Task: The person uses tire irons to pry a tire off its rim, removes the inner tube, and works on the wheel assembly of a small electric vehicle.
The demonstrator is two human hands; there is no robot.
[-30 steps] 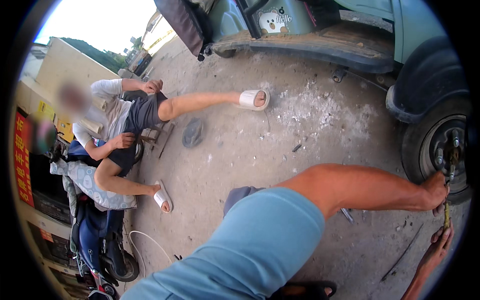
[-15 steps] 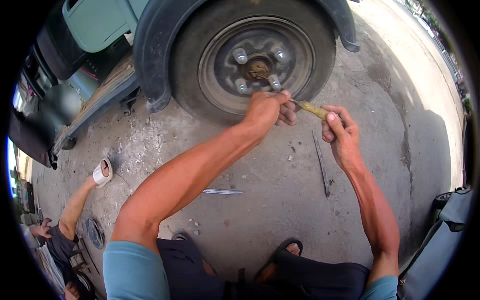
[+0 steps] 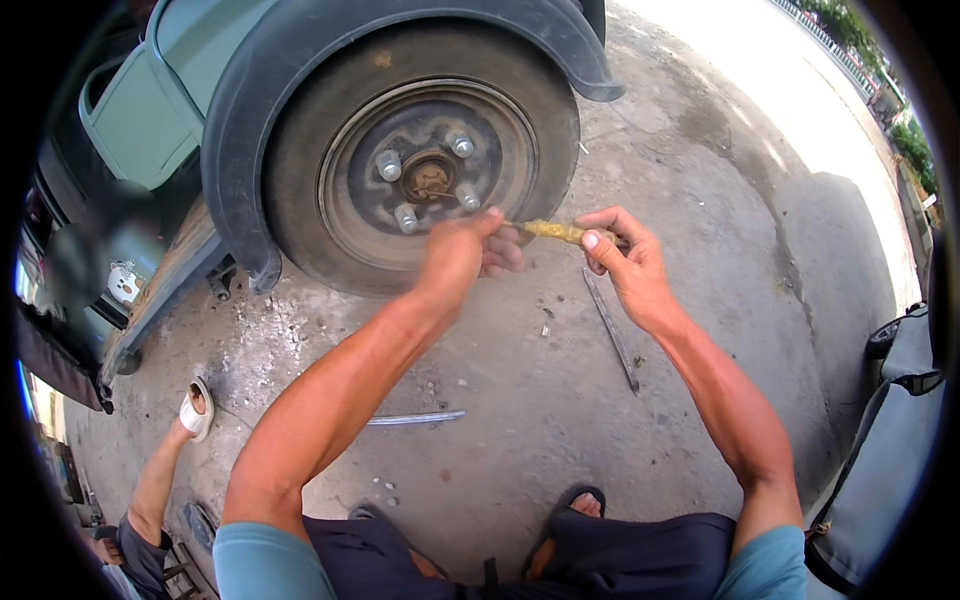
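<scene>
Directly ahead is a wheel (image 3: 300,200) with shiny lug nuts and a rusty centre hub (image 3: 430,180). Between my hands, below the hub's right side, lies a screwdriver-like tool (image 3: 555,231) with a worn yellow handle. My right hand (image 3: 630,255) is closed around the rear of the handle, thumb on top. At the tool's thin front end, my left hand (image 3: 468,250) is closed with its thumb extended. Its fingers are smeared by motion, and the tool's tip is hidden among them.
A flat metal bar (image 3: 612,330) lies below my right hand, and another bar (image 3: 418,417) beside my left forearm. A dark fender (image 3: 235,150) arches over the wheel. At lower left is another person's leg (image 3: 155,480); a grey covered vehicle (image 3: 890,460) stands at right.
The view has shifted, so the wheel sits further left and lower. My hands and the tool have moved a little away from the hub, and the tool lies more level.
</scene>
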